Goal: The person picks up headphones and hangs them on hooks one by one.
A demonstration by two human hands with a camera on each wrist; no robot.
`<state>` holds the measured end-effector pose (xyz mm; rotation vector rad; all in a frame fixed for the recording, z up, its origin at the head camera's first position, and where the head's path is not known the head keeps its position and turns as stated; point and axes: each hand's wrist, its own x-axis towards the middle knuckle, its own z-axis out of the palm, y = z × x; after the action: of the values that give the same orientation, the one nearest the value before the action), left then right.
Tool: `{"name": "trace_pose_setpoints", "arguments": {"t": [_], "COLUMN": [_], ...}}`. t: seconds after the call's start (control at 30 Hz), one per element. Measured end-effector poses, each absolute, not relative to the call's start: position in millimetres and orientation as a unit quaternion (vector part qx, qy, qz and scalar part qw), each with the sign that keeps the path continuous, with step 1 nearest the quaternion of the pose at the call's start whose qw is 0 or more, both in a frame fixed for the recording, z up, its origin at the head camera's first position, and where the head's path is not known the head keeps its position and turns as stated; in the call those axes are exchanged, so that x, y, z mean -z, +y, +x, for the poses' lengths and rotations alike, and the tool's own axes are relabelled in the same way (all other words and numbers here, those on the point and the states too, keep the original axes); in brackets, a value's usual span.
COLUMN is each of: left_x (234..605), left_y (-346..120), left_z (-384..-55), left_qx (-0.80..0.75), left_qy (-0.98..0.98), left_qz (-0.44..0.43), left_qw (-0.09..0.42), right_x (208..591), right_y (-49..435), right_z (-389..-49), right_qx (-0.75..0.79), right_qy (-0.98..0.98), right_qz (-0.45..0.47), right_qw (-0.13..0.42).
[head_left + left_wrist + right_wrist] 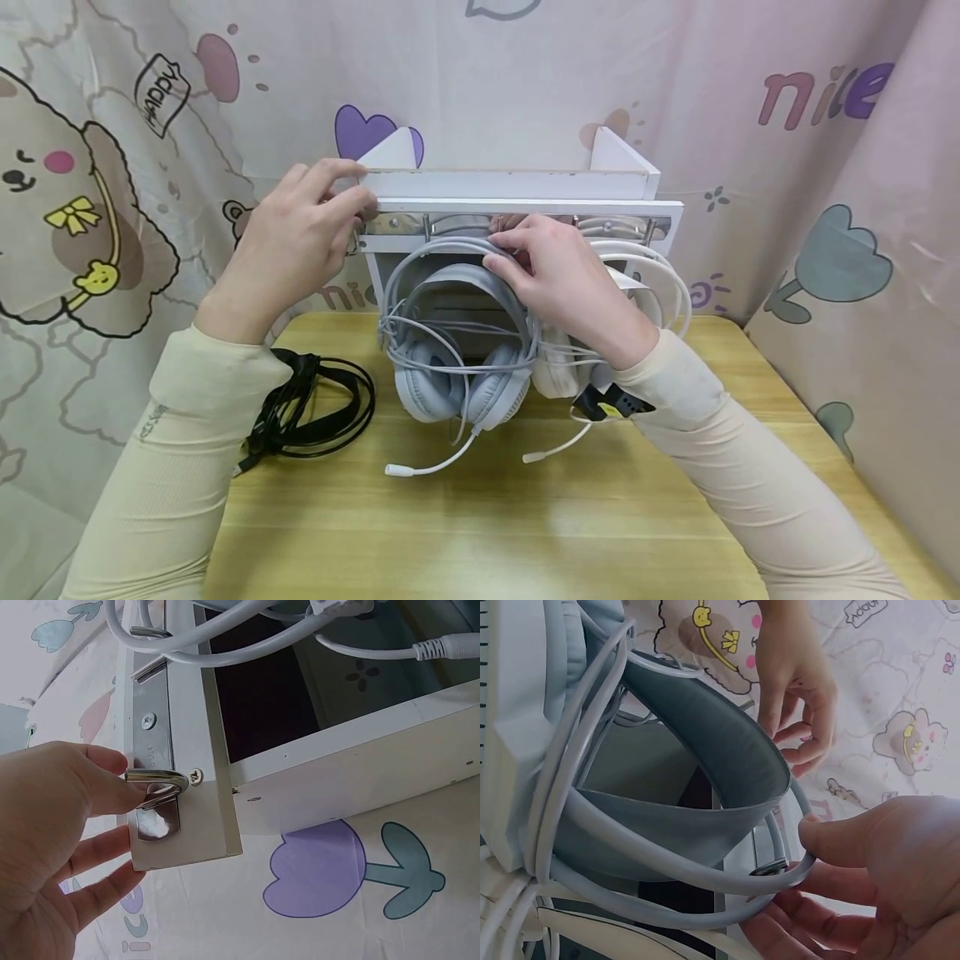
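Note:
A grey-white headset [420,392] with its cable wound about it hangs from a metal hook on a white wooden rack [510,185]. My right hand [555,262] pinches the top of its tubular headband frame between thumb and fingers; the right wrist view shows this frame loop [697,874] resting over a hook. At the rack's left end, my left hand [303,221] holds the board. In the left wrist view, the left thumb lies beside a bare metal hook [157,778], with fingers behind the board. A second, white headset [555,375] hangs farther right, partly hidden by my right arm.
A coiled black cable [348,408] lies left of the rack on the wooden table [480,533]. Microphone booms [399,471] stick out below both headsets. A printed curtain [480,92] hangs behind and at both sides.

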<state>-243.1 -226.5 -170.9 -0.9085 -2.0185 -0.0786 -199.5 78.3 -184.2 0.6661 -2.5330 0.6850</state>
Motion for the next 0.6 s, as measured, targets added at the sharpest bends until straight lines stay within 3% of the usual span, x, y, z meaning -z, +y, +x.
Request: {"name": "trace_pose_setpoints", "arguments": {"t": [0.6], "left_x": [173.4], "left_y": [-226.6], "left_z": [-243.0], "left_qx": [0.042], "left_qy": [-0.817], "left_qz": [-0.363], "left_qw": [0.447], "right_x": [185.3], "right_y": [82.0], "right_z": [-196.9], "right_qx": [-0.252], "right_qy": [-0.91], "right_qz": [0.249], "right_qw": [0.217]}}
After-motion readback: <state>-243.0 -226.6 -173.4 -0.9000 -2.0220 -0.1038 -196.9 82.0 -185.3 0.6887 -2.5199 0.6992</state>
